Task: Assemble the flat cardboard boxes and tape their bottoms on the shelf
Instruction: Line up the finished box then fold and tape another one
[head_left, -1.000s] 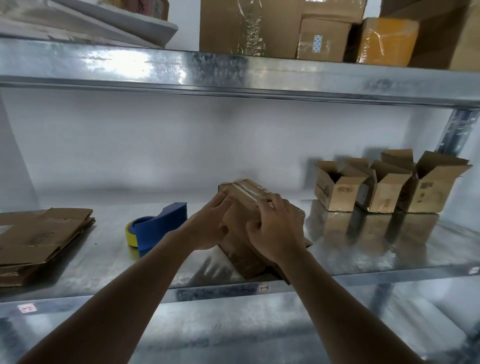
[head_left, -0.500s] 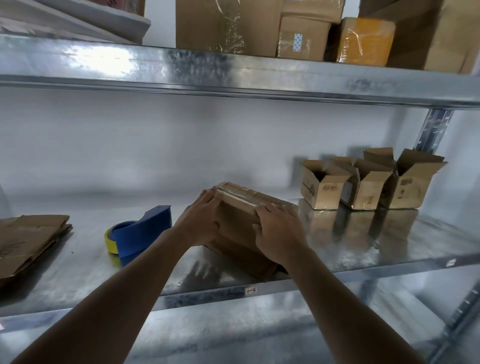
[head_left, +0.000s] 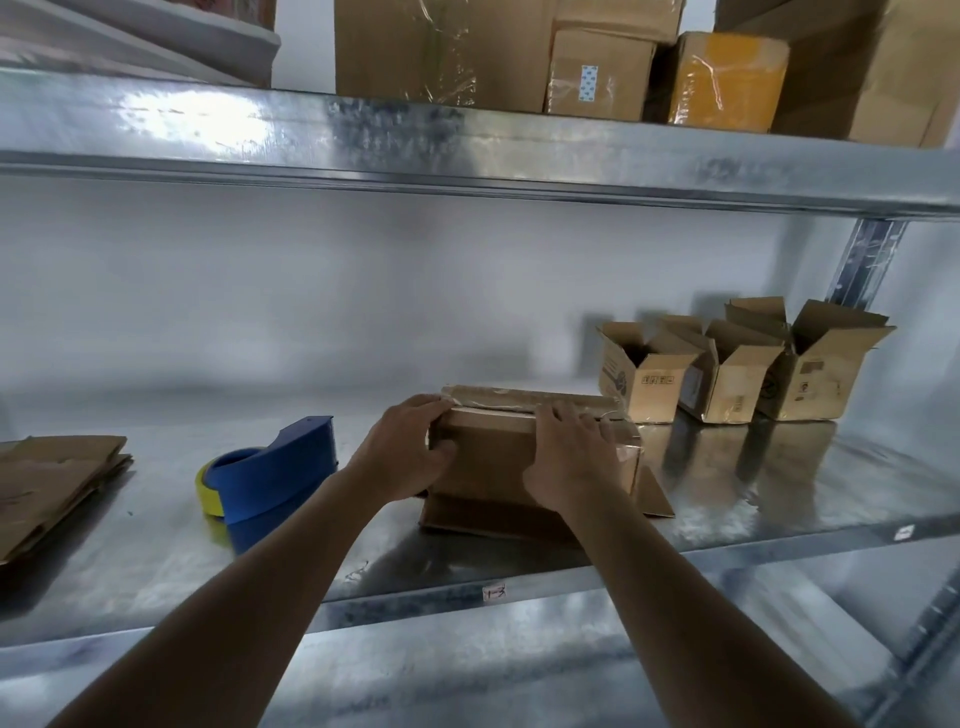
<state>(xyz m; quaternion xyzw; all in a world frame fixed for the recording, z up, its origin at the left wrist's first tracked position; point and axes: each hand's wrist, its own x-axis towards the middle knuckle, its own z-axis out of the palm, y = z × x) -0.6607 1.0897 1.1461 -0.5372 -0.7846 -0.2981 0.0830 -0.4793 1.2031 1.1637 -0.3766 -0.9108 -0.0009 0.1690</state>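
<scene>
A small brown cardboard box (head_left: 493, 462) stands upside down on the metal shelf (head_left: 467, 566), clear tape across its upward-facing bottom. My left hand (head_left: 410, 452) grips its left end, thumb on the front face, fingers over the top edge. My right hand (head_left: 571, 457) lies on the front right side with fingers reaching over the taped top edge. A blue tape dispenser (head_left: 275, 467) with a yellow roll sits to the left of the box. Flat cardboard boxes (head_left: 52, 483) are stacked at the far left.
Three assembled boxes (head_left: 737, 364) with open top flaps stand in a row at the back right, near a shelf upright (head_left: 862, 265). The upper shelf (head_left: 467, 140) carries several large cartons. A white wall closes the back.
The box has turned from a tilted, corner-on pose to square with the shelf front. Both hands shifted with it, and my view moved left and closer.
</scene>
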